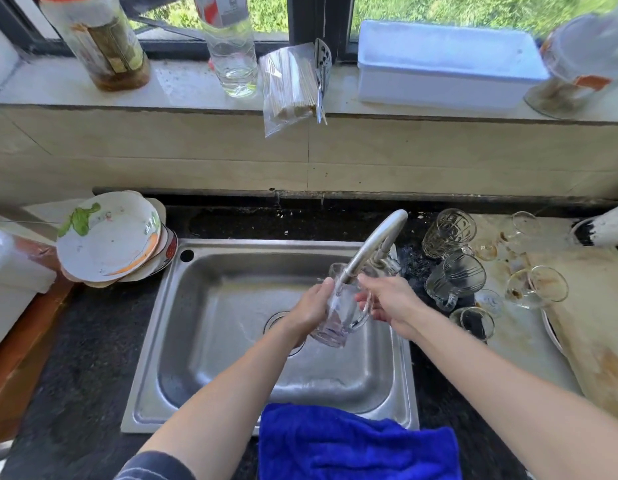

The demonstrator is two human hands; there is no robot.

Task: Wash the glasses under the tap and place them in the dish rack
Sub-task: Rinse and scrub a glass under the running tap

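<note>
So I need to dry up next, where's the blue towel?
The blue towel drapes over the near rim of the steel sink, at the bottom centre of the head view.

No text legible.
Labels on the brown bottle (pixel 103 46) and clear bottle (pixel 228 32) on the windowsill (pixel 183 86) seem printed, yet too blurred.

We note towel (pixel 356 445) royal blue, plain. Sink (pixel 203 386) steel grey, dull sheen. Counter (pixel 75 358) black with fine pale speckle. Plates (pixel 106 237) white; we see green leaf print and orange rim band. Glass mug (pixel 338 313) clear, colourless. Glasses (pixel 449 233) clear too, some with cut facet pattern, some with brown stains. Board (pixel 594 323) cream, blotched brown. Wall tiles (pixel 196 150) beige. Box (pixel 446 64) white. Bottle (pixel 99 39) orange-capped, brown dregs. Sleeve (pixel 151 467) dark navy, we think faintly striped
</note>
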